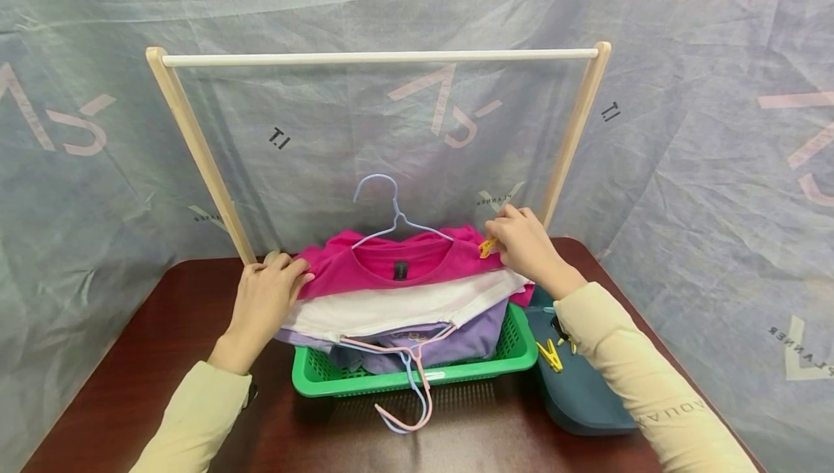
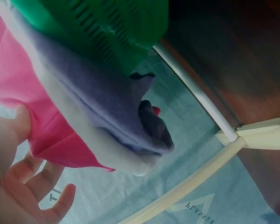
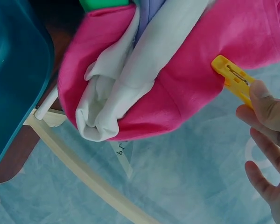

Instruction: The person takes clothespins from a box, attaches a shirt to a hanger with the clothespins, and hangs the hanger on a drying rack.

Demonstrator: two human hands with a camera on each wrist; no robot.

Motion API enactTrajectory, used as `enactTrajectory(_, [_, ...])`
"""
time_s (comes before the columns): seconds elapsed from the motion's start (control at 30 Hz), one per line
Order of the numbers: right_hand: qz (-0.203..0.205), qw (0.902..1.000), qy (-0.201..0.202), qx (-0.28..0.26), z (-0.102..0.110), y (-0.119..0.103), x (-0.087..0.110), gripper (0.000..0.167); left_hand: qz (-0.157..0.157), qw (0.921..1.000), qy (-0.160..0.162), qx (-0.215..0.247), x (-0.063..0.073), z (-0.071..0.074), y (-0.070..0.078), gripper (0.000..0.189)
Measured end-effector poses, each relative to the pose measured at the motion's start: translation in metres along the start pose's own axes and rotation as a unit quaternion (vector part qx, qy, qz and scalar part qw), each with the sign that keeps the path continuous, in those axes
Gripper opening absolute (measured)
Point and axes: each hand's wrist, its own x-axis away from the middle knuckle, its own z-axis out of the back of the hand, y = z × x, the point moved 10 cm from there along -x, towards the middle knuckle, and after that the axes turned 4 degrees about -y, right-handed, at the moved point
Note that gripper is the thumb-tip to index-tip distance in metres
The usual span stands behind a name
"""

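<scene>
A pink shirt [image 1: 326, 266] with a dark neck label lies on top of the pile in the green basket [image 1: 352, 387]. Inside its collar sits a blue wire hanger [image 1: 394, 218], hook upward. My left hand [image 1: 268, 298] pinches the shirt's left shoulder, thumb in front and fingers behind, as the left wrist view shows. At the right shoulder, my right hand [image 1: 526, 247] pinches a yellow clothespin [image 3: 234, 78] whose tip meets the pink cloth. Under the pink shirt are a white garment [image 1: 378, 311] and a purple one [image 1: 478, 335].
Two more hangers, one pink [image 1: 425, 379] and one blue, hang their hooks over the basket's front rim. A dark blue tray [image 1: 586, 400] with yellow clothespins [image 1: 551, 357] stands on the right, under my forearm. Behind rises a rack with a white bar [image 1: 378, 58] and wooden posts.
</scene>
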Motion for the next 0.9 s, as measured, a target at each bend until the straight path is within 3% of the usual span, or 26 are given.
enactTrajectory(0.6, [-0.029, 0.9978, -0.055, -0.025, -0.014, 0.01, -0.002, 0.021, -0.004, 1.0, -0.002, -0.004, 0.001, -0.002, -0.001, 0.015])
enactTrajectory(0.9, [0.003, 0.9995, -0.031, 0.007, -0.012, 0.003, -0.003, 0.022, -0.011, 0.9999, 0.005, -0.003, 0.001, -0.002, 0.0, 0.015])
